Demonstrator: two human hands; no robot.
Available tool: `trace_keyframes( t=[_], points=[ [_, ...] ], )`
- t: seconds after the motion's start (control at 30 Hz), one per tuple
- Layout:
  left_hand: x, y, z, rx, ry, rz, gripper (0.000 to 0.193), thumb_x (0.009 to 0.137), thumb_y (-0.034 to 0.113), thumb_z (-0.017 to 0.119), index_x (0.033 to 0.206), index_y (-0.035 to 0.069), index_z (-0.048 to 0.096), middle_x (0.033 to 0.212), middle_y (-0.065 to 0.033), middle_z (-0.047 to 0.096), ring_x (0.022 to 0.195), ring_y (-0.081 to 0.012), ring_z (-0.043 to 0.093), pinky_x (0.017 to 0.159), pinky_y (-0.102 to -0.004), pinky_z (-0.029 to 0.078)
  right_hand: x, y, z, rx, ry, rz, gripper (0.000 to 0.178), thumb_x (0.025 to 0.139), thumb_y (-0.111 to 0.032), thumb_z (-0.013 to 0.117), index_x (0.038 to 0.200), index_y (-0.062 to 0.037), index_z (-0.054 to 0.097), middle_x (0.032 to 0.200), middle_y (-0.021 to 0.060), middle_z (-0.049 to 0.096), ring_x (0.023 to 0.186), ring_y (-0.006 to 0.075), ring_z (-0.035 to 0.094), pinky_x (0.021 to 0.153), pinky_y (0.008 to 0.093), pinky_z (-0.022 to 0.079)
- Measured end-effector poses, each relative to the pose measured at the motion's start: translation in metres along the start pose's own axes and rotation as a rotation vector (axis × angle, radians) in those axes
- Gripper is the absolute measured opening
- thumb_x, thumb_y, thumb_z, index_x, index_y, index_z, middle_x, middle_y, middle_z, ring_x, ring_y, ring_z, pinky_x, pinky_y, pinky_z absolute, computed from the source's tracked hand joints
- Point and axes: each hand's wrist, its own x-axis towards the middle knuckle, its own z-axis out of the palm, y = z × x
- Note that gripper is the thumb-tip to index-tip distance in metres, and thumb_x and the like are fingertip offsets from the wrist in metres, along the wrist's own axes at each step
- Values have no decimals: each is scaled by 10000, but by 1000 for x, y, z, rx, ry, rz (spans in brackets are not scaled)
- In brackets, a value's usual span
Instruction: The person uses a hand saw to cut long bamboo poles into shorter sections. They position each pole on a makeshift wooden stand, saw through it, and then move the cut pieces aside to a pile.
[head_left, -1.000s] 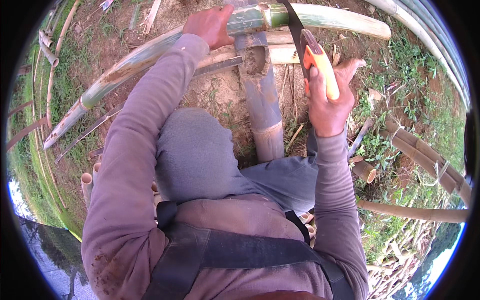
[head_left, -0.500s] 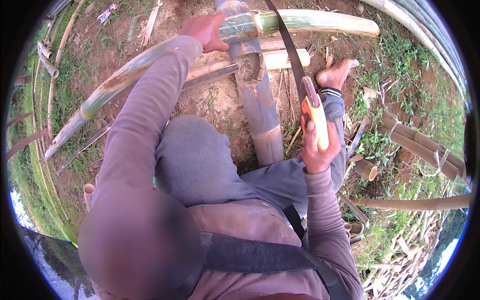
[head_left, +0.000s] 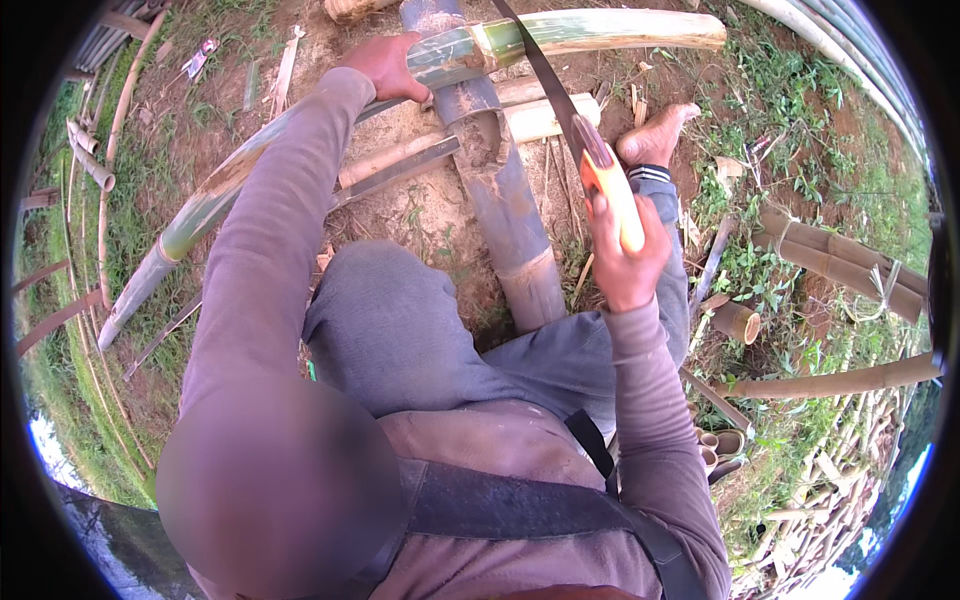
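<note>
A long green bamboo pole [head_left: 225, 192] slants from the lower left up to the far right. My left hand [head_left: 385, 68] is closed over it, just left of where it crosses a thick grey bamboo piece [head_left: 520, 245] lying under it. In my right hand [head_left: 632, 255] is the orange-yellow grip of a handsaw [head_left: 612, 195]. Its dark blade [head_left: 545, 80] runs away from me across the pole, right of a pole joint and of the support. Whether the teeth have cut in cannot be made out.
Split bamboo lengths [head_left: 550, 118] lie beneath the pole. My bare foot [head_left: 658, 135] rests right of the saw. Tied bamboo poles [head_left: 840, 262] and a short cut piece [head_left: 737, 322] are at the right, beyond them a heap of offcuts [head_left: 820, 500].
The saw has slid a little away from me across the pole, with my right hand moving along. My left hand keeps its place on the pole. The whole view has shifted slightly.
</note>
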Motion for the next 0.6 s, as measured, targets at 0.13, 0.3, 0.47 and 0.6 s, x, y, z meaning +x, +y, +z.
trace_keyframes(
  t=[0.13, 0.3, 0.47, 0.6],
  points=[
    [-8, 18, -11, 57, -126, -95, 1102, 665, 474, 875, 1612, 103, 451, 1385, -199, 692, 1261, -366, 674, 1103, -474, 520, 63, 8, 63, 29, 36, 18, 182, 933, -164, 804, 950, -12, 706, 826, 187, 715, 685, 312, 731, 632, 380, 555],
    [-3, -10, 3, -30, -47, -49, 975, 628, 411, 871, 1490, 68, 570, 1270, -211, 736, 1152, -362, 712, 1027, -417, 543, -36, 2, -10, 116, 5, 92, 136, 935, -98, 792, 999, 1, 725, 827, 154, 730, 696, 238, 744, 643, 363, 555],
    [5, 10, -14, -53, -130, 18, 1003, 631, 414, 877, 1499, 29, 555, 1312, -214, 718, 1172, -362, 701, 1041, -407, 533, 24, 27, 43, 107, 52, 40, 187, 931, -149, 813, 938, 6, 708, 737, 166, 702, 612, 259, 711, 593, 371, 532],
    [3, -9, -2, 7, -18, -26, 972, 633, 408, 879, 1477, 33, 574, 1298, -209, 723, 1175, -349, 698, 1042, -396, 528, 11, 45, 56, 192, 30, 199, 206, 936, -164, 811, 910, 8, 701, 717, 165, 688, 605, 262, 699, 598, 376, 530]
  ],
)
